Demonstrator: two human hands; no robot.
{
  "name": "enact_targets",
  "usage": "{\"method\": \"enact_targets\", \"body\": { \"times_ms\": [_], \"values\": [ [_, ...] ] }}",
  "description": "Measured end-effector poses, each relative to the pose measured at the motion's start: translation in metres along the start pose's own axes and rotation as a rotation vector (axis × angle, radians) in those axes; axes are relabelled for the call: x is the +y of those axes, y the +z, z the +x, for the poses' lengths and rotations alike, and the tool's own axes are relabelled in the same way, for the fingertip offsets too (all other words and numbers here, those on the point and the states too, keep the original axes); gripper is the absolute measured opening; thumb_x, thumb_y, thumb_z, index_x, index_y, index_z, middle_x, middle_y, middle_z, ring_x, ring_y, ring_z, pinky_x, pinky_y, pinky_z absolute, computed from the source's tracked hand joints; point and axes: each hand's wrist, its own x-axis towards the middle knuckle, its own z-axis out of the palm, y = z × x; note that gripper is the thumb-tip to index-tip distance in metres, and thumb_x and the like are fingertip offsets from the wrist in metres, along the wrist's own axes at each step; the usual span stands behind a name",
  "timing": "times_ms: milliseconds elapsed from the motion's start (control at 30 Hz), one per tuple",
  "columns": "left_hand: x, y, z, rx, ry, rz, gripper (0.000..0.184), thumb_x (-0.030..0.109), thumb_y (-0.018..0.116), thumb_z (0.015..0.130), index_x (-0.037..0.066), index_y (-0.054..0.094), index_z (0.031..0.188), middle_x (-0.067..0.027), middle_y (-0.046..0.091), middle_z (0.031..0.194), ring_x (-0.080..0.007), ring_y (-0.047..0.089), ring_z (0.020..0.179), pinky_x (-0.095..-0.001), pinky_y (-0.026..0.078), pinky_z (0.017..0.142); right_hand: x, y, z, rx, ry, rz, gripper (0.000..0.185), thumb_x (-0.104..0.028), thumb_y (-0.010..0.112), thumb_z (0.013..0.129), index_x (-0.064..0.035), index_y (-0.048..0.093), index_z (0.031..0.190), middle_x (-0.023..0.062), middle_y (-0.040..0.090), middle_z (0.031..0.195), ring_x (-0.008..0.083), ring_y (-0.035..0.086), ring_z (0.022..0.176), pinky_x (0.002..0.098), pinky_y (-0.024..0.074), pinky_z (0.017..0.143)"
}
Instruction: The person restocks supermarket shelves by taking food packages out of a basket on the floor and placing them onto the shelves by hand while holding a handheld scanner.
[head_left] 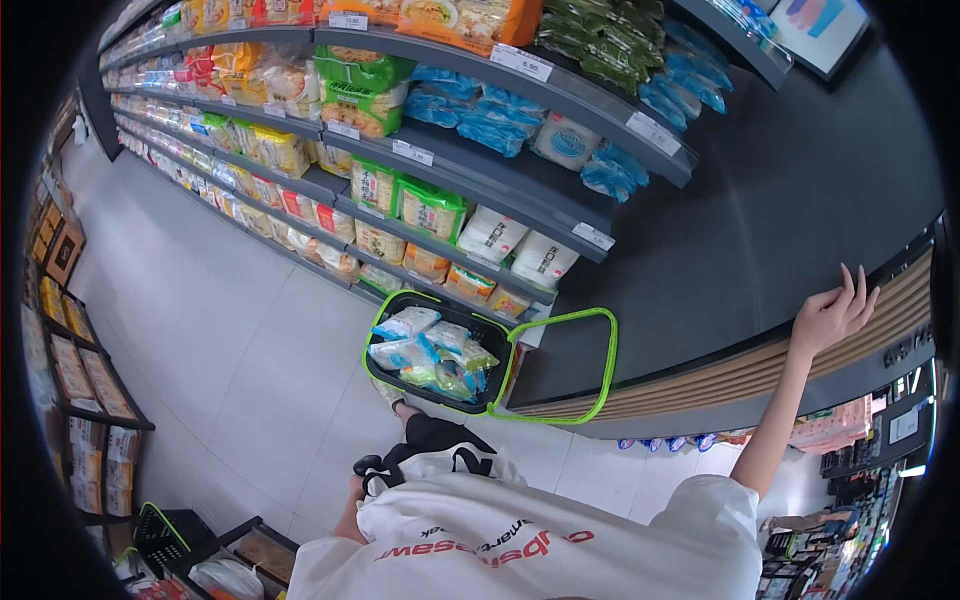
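My right hand (838, 308) is stretched out at the far right with its fingers extended. It is at the wood-slatted edge of a black counter (760, 220) and holds nothing. My left hand (356, 488) shows only as a sliver beside my white shirt, near a small black object (371, 466). Its fingers are hidden, so I cannot tell whether it grips that object. In front of my feet stands a black shopping basket (384, 318) with a green rim, holding several blue-and-white and green packets (405, 352). Its green handle (612, 362) is folded out to the right, against the counter.
Long grey shelves (560, 200) carry noodle packs (432, 207), white bags (492, 235) and blue packets (500, 118). Another shelf (100, 410) runs along the left. A second black basket (165, 535) is at lower left. A person (822, 522) is far off at lower right.
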Motion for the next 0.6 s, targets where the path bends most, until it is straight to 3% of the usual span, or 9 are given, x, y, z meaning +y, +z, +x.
{"method": "enact_targets", "body": {
  "times_ms": [133,267,300,333,400,467,533,600],
  "values": [
    [-0.015,0.004,0.019,0.011,0.051,-0.033,0.062,0.052,0.072,0.074,0.000,0.070,0.107,-0.0229,0.070,0.105,-0.0276,0.068,0.101,-0.0414,0.053,0.082,0.003,0.005,-0.002,0.021,-0.064,-0.043,0.036,0.005,0.053,0.083,-0.0136,0.069,0.110,0.0032,0.062,0.126,0.0365,0.047,0.129,0.0477,0.0357,0.108],
    [-0.021,-0.001,0.035,-0.048,0.070,0.175,0.061,0.051,0.072,0.073,0.001,0.070,0.107,-0.0214,0.071,0.104,-0.0298,0.068,0.100,-0.0420,0.053,0.080,0.008,0.010,-0.002,0.112,-0.170,0.040,0.018,-0.005,0.060,0.084,-0.0076,0.071,0.098,0.0081,0.069,0.112,0.0368,0.057,0.114,0.0508,0.0425,0.100],
    [-0.015,-0.002,0.035,-0.016,-0.058,0.208,0.056,0.047,0.074,0.073,0.000,0.071,0.104,-0.0196,0.072,0.098,-0.0280,0.070,0.094,-0.0417,0.053,0.076,0.003,0.009,-0.001,0.147,-0.199,0.084,0.013,-0.008,0.062,0.083,-0.0057,0.071,0.093,0.0110,0.070,0.106,0.0350,0.061,0.107,0.0505,0.0443,0.098],
    [-0.003,0.001,0.021,0.069,-0.014,0.096,0.051,0.041,0.075,0.071,0.000,0.071,0.100,-0.0187,0.073,0.092,-0.0267,0.070,0.088,-0.0418,0.053,0.073,-0.011,0.010,-0.009,0.199,-0.204,0.137,0.011,-0.008,0.064,0.086,-0.0034,0.069,0.093,0.0117,0.069,0.102,0.0310,0.063,0.100,0.0467,0.0468,0.094],
    [0.044,-0.006,-0.018,-0.002,-0.024,-0.066,0.036,0.023,0.074,0.072,0.000,0.071,0.100,-0.0139,0.073,0.090,-0.0219,0.070,0.083,-0.0384,0.053,0.074,-0.084,-0.004,-0.032,0.133,-0.196,0.439,0.009,-0.008,0.064,0.089,-0.0015,0.068,0.094,0.0115,0.068,0.098,0.0278,0.064,0.094,0.0408,0.0494,0.086],
    [0.056,-0.013,-0.028,0.031,-0.052,-0.022,0.033,0.020,0.077,0.073,0.000,0.072,0.100,-0.0126,0.073,0.090,-0.0207,0.070,0.081,-0.0370,0.053,0.074,-0.160,-0.021,-0.083,-0.326,-0.026,0.772,0.009,-0.007,0.061,0.094,-0.0001,0.066,0.099,0.0099,0.066,0.099,0.0236,0.064,0.090,0.0327,0.0508,0.083],
    [0.053,-0.020,-0.027,0.056,-0.151,0.039,0.033,0.023,0.078,0.074,0.001,0.072,0.097,-0.0127,0.073,0.089,-0.0207,0.070,0.080,-0.0370,0.054,0.073,-0.240,-0.028,-0.140,-0.994,0.146,0.911,0.013,-0.011,0.061,0.095,-0.0002,0.065,0.101,0.0115,0.066,0.094,0.0203,0.063,0.084,0.0317,0.0508,0.080],
    [0.045,-0.024,-0.029,0.084,-0.156,0.048,0.033,0.025,0.079,0.075,0.001,0.073,0.095,-0.0127,0.073,0.088,-0.0209,0.070,0.079,-0.0373,0.054,0.072,-0.307,-0.022,-0.201,-1.668,0.134,0.951,0.016,-0.017,0.064,0.093,-0.0029,0.065,0.101,0.0100,0.067,0.087,0.0188,0.066,0.081,0.0297,0.0510,0.075]
  ]
}}
